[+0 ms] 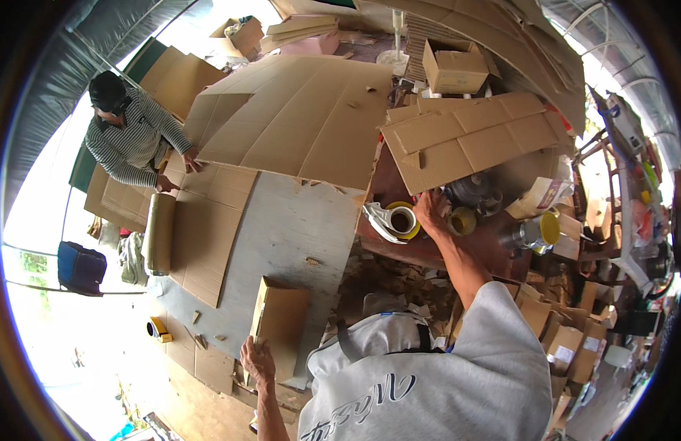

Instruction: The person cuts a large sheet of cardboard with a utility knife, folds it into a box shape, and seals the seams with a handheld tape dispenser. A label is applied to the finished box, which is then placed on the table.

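**Left hand (258, 361) on the box (285, 331), right hand (431, 208) by the tape (390, 217)**

The left hand grips the near end of the box, on the grey desk (296, 228). The right is just beside the tape, fingertips partly hidden; I cannot tell if it grasps anything. The step looks like steadying the box while reaching across; the next move seems to call for a sure finger hold. Script lettering crosses the shirt (450, 389); carton labels (564, 354) are too small to read.

Dark sheeting (46, 95) upper left, strong daylight (33, 191) below. Grey-topped table (289, 213) centre; red table (487, 253) to its right. Cluttered rack (624, 220) far right. Scraps (406, 283) between tables.
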Tool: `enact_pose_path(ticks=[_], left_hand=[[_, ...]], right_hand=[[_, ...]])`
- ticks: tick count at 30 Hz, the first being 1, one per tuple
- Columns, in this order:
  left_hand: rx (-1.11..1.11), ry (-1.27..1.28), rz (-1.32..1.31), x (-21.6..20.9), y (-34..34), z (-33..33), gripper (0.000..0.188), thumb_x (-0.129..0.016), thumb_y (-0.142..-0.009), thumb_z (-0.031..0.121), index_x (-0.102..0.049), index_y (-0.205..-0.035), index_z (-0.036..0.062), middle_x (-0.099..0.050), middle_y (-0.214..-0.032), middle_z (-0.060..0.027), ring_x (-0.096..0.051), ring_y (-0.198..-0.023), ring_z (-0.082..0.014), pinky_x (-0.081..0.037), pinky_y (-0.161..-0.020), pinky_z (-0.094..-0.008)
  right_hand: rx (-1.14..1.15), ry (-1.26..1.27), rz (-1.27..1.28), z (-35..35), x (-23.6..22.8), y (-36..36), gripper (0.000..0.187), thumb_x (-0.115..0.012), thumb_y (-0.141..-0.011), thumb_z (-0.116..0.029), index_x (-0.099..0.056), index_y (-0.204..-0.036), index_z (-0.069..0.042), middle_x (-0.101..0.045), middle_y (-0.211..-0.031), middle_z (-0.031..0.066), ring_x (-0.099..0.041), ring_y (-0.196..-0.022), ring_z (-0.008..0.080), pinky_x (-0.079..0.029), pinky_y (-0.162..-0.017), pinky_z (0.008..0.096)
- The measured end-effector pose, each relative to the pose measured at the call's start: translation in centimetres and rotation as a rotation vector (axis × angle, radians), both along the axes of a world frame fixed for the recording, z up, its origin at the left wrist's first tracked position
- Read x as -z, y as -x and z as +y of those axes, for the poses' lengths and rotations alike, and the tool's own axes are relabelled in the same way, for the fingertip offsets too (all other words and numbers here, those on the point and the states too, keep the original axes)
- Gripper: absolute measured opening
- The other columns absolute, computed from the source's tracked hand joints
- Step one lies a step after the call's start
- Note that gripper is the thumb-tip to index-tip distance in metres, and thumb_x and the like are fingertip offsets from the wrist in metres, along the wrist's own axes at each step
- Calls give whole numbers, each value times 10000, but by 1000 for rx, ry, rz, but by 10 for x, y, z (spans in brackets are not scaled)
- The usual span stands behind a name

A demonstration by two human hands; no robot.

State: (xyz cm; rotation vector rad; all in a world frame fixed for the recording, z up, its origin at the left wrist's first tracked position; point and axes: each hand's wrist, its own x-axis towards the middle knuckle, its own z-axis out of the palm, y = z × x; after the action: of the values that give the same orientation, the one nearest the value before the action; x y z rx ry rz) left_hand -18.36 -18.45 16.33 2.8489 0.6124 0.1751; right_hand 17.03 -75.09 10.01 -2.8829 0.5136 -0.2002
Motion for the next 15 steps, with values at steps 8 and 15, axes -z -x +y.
enact_pose_path(ticks=[8,15], left_hand=[[-64,-36,-17,0,-2,-7,616,-857,-848,227,-644,-1388,20,-628,-1415,-227,-571,-1314,-422,-423,-1114,-548],[-26,853,-164,-61,-76,-142,495,-760,-945,67,-637,-1423,42,-665,-1360,-137,-677,-1213,-280,-566,-1020,-411]], right_hand=[[-75,25,-82,-10,-28,32,104,-738,-922,-89,-678,-984,-32,-732,-1033,198,-739,-904,417,-569,-675,532],[-385,-834,-180,63,-113,128,116,-718,-1005,-96,-632,-959,-33,-695,-770,148,-726,-648,267,-538,-569,360]])
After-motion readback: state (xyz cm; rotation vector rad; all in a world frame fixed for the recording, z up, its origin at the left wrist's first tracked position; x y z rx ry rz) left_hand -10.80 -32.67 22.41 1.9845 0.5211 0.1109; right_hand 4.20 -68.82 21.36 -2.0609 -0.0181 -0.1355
